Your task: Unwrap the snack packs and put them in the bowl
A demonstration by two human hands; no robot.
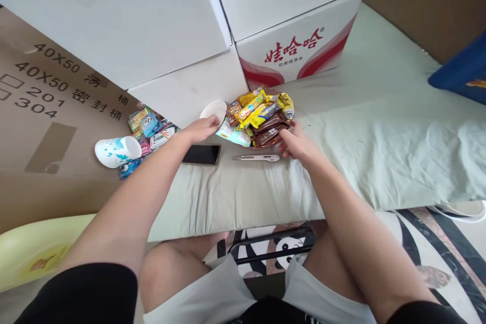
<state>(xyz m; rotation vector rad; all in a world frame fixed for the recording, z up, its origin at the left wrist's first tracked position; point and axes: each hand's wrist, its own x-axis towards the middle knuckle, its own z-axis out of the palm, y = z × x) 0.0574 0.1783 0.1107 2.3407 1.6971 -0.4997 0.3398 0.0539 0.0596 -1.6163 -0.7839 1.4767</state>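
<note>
A pile of wrapped snacks (261, 111) sits heaped on a dish on the pale green cloth. My left hand (200, 128) grips the rim of a small white bowl (213, 109) just left of the pile, fingers curled on it. My right hand (294, 143) reaches to the pile's near right edge, fingers bent against the brown wrappers; whether it holds one is hidden. A light utility knife (256, 158) lies on the cloth between my hands. A black phone (201, 154) lies beside my left forearm.
A white paper cup (116, 151) lies on its side next to more snack packets (150, 129) on brown cardboard (49, 111) at the left. White boxes (296, 48) stand behind. A blue object (461, 73) sits far right. My knees are below the cloth's edge.
</note>
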